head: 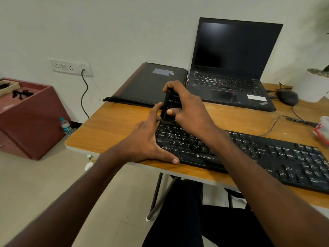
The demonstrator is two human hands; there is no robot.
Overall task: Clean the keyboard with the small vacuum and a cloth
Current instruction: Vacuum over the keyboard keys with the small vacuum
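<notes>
A black keyboard (249, 154) lies along the front of the wooden table (114, 125). My right hand (188, 107) grips a small black vacuum (170, 104) that stands upright with its lower end on the keyboard's top left keys. My left hand (147, 139) rests spread at the keyboard's left end, thumb on the front edge and a straight finger touching the vacuum's side. A red and white cloth or packet (322, 129) shows at the right edge, partly cut off.
An open black laptop (231, 68) stands at the back with a black sleeve (147, 84) to its left. A mouse (286, 97), cables and a white plant pot (313, 84) sit at the right. On the floor at left are a maroon cabinet (30, 120) and a water bottle (66, 126).
</notes>
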